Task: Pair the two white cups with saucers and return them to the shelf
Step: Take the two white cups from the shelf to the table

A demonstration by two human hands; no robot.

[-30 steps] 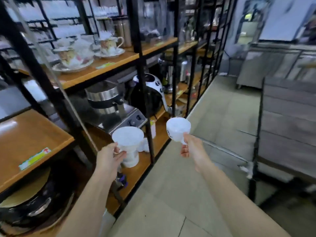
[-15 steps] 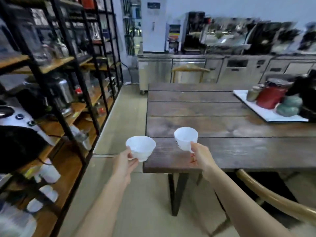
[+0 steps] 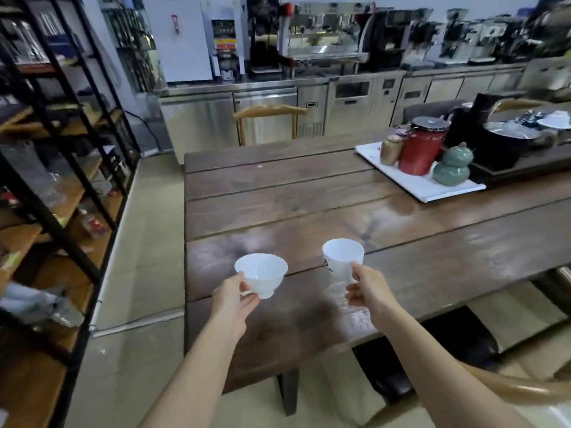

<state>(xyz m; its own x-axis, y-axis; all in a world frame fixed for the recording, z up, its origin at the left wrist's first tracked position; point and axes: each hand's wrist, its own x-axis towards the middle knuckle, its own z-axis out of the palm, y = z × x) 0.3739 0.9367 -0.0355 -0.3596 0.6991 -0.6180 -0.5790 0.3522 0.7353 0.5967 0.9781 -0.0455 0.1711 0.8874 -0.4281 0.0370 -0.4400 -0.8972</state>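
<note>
**A:** What does the left hand (image 3: 233, 299) hold?

**B:** A wide white cup (image 3: 262, 274) with a small foot. The fingers are closed on its handle, at the side of the cup that faces the person. The bowl of the cup stands just above and beyond the fingertips, with the mouth up and a little tilted toward the camera.

**A:** And the right hand (image 3: 367, 293)?

**B:** It grips a taller white cup with a dark logo (image 3: 342, 261). The thumb and the fingers pinch the cup at its right side; I cannot tell if they hold a handle there. The cup is above and to the left of these fingers, upright.

**A:** Do the two cups touch?

**B:** No, they are apart, side by side. Both are in the air over the near part of the dark wooden table (image 3: 278, 199), and neither touches the boards.

**A:** What is beyond the fingers?

**B:** Far ahead and to the right of the right hand a white tray (image 3: 432, 188) lies on the table. On it stand a red canister (image 3: 420, 149), a green gourd-shaped jar (image 3: 451, 168) and a small brown jar (image 3: 391, 149).

**A:** And the shelf?

**B:** The black metal shelf with wooden boards (image 3: 58, 168) is well to the left of the left hand, across a strip of floor.
</note>
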